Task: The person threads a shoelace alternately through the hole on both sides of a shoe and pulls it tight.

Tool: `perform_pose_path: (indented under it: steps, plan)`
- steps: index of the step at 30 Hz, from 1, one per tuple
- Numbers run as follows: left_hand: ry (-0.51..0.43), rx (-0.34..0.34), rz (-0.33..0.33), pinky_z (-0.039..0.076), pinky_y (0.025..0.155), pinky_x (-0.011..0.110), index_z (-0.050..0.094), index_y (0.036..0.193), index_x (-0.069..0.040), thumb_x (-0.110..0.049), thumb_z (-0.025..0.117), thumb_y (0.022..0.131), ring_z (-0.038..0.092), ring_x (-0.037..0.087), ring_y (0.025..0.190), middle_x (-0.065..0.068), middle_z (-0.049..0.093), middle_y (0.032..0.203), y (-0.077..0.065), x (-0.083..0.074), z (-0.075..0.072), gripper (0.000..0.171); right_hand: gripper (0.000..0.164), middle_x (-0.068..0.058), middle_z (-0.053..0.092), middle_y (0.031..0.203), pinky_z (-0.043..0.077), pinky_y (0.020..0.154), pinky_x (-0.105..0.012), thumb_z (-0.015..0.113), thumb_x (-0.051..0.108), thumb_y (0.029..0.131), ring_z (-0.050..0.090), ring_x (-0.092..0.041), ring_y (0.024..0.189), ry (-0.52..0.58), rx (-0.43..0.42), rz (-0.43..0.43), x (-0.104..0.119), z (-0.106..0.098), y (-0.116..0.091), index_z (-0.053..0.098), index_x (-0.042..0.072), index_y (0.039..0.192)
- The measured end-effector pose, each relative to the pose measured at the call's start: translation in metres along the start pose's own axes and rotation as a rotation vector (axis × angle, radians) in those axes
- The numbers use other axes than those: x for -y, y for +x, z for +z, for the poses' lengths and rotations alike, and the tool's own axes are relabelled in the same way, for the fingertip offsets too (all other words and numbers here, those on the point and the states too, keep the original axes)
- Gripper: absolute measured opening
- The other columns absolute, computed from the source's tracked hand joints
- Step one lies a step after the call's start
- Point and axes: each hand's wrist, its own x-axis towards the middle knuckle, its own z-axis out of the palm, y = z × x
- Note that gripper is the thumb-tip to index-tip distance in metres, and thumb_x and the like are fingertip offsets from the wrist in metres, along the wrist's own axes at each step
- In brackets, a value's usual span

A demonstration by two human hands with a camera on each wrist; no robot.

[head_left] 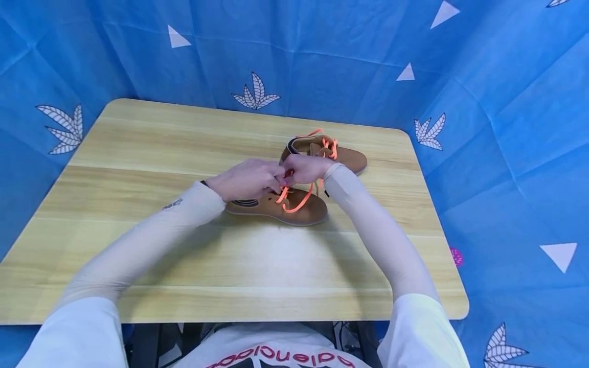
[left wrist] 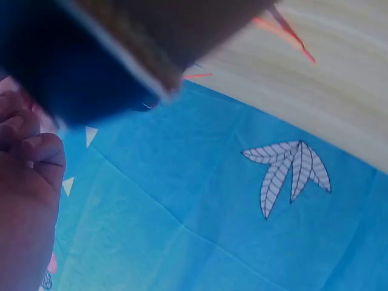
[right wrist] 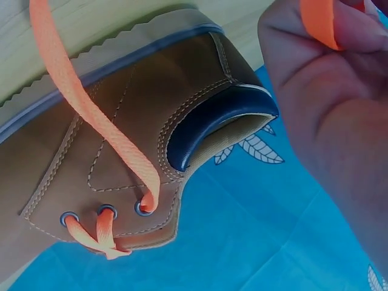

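Note:
Two brown shoes with orange laces lie on the table, toes to the right in the head view. Over the near shoe (head_left: pixel 310 209), both hands meet with curled fingers. My left hand (head_left: pixel 253 179) comes in above the heel side and pinches the near shoe's lace (head_left: pixel 298 207) between thumb and fingers. From the other side, my right hand (head_left: pixel 306 168) grips lace too; an orange loop (right wrist: pixel 321 24) crosses its fingers in the right wrist view. The far shoe (head_left: pixel 353 159) sits just behind, partly hidden by the right hand.
A pale wooden table (head_left: pixel 152 148) with rounded corners carries both shoes. Blue cloth (head_left: pixel 294 61) printed with leaves and white triangles hangs behind and on the sides. In the right wrist view, a lace threads through several metal eyelets (right wrist: pixel 107 211).

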Motion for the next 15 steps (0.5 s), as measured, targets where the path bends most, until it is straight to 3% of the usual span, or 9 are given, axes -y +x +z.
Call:
perform_pose_path:
  steps: [8,15]
  plan:
    - [0.081,-0.002,0.033,0.057,0.069,0.029,0.079,0.097,-0.023,-0.003,0.072,0.087,0.067,0.013,0.092,-0.004,0.071,0.103,0.0,0.008,0.011,0.024,0.016,0.005,0.038,0.061,0.03,0.057,-0.024,0.063,0.005,0.091,0.031,-0.01,0.056,0.014,-0.045,0.013,-0.002,0.0,0.002,0.069,0.01,0.077]
    - [0.185,0.012,0.055,0.038,0.05,0.025,0.072,0.089,-0.021,0.002,0.069,0.087,0.048,0.011,0.066,-0.005,0.057,0.083,0.007,0.008,0.016,0.024,0.027,0.006,0.035,0.056,0.03,0.055,-0.024,0.067,0.008,0.089,0.03,-0.011,0.052,0.015,-0.063,0.057,-0.001,-0.001,0.001,0.058,0.01,0.063]
